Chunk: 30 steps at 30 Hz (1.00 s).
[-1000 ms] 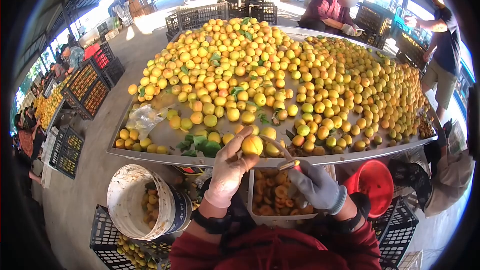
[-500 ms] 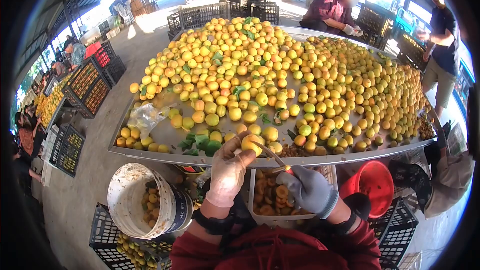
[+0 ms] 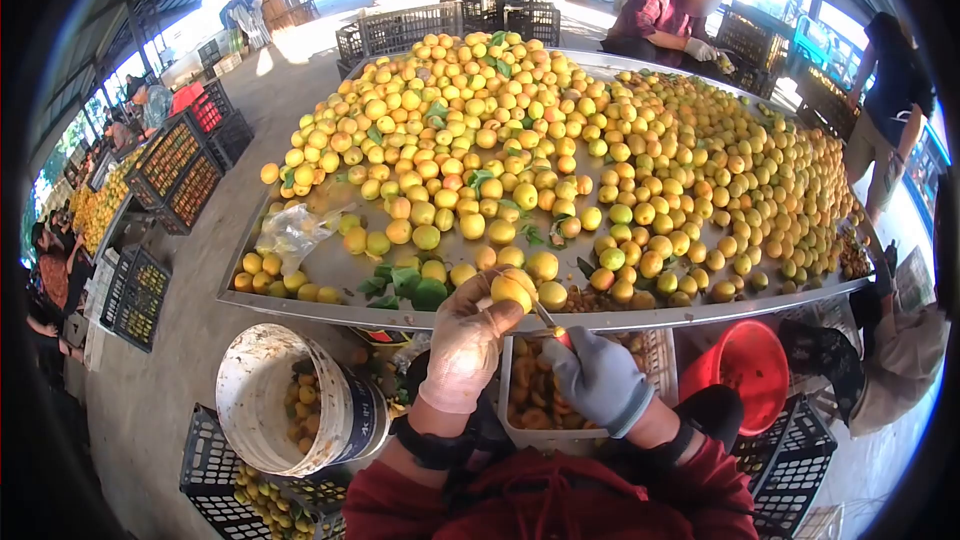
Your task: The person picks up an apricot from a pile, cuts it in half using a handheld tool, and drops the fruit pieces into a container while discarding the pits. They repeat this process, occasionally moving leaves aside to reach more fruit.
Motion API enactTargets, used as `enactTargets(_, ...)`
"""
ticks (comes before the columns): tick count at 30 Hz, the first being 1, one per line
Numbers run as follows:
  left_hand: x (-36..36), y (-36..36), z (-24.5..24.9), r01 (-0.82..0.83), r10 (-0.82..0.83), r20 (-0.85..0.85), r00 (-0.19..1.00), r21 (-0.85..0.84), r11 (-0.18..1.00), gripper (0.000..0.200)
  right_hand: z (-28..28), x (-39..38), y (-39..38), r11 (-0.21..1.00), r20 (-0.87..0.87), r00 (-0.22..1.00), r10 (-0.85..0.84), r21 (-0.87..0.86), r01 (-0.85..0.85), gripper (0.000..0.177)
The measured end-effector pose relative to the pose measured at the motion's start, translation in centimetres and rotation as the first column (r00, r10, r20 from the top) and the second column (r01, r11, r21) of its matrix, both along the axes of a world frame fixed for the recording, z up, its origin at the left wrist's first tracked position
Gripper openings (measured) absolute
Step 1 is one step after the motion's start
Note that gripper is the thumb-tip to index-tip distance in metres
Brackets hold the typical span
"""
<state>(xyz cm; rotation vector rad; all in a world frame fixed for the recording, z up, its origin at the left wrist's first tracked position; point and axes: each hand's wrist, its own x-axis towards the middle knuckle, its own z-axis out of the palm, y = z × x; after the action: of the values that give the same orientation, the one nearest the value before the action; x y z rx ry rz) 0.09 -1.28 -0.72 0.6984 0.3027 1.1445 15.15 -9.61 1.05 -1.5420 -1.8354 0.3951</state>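
Observation:
My left hand (image 3: 465,350), in a thin pale glove, pinches a yellow apricot (image 3: 512,288) just above the near edge of the metal table (image 3: 640,320). A knife (image 3: 545,317) with a slim metal blade and a reddish handle is gripped in my right hand (image 3: 598,380), which wears a grey glove. The blade's tip meets the lower right side of the apricot. Below my hands, partly covered by the right one, is a white crate (image 3: 668,365) of cut apricot halves (image 3: 532,395). Whole apricots (image 3: 470,140) lie heaped across the table.
A white bucket (image 3: 250,390) with apricots in it tilts at lower left, above a black crate (image 3: 205,470). A red bucket (image 3: 752,375) stands at right. Green leaves (image 3: 405,285) and a plastic bag (image 3: 292,232) lie on the table. Another person (image 3: 665,15) works across it.
The knife has swung more upright, its blade now at the apricot's lower right side instead of across its front. My right hand has shifted slightly left. The standing person at right has turned.

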Motion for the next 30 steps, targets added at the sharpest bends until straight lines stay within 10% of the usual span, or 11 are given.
enactTargets(6,-0.6,0.0,0.6,0.088,-0.088,-0.001,0.996,-0.059,0.994,0.042,-0.3,0.1,0.4,0.997,-0.096,0.994,0.060,-0.047,-0.064,0.024)
enactTargets(8,-0.5,0.1,0.0,0.099,-0.099,0.007,0.995,-0.055,0.994,0.043,0.5,0.3,0.3,0.946,-0.278,0.959,0.051,-0.295,-0.136,0.026)
enactTargets(20,1.5,-0.4,-0.4,0.025,-0.025,-0.016,1.000,-0.005,1.000,0.056,-1.2,-0.3,1.0,0.999,0.025,0.999,-0.029,-0.022,0.030,0.028)
enactTargets(23,1.1,-0.3,0.6,0.054,-0.049,-0.079,0.996,0.066,0.996,0.057,0.3,0.6,1.1,0.976,-0.098,0.995,0.024,-0.214,-0.044,0.031)
enactTargets(30,2.5,-1.1,0.1,-0.033,0.033,0.001,0.999,0.021,0.999,0.050,-2.3,-0.8,1.8,0.999,-0.121,0.992,-0.046,-0.016,0.044,0.034)
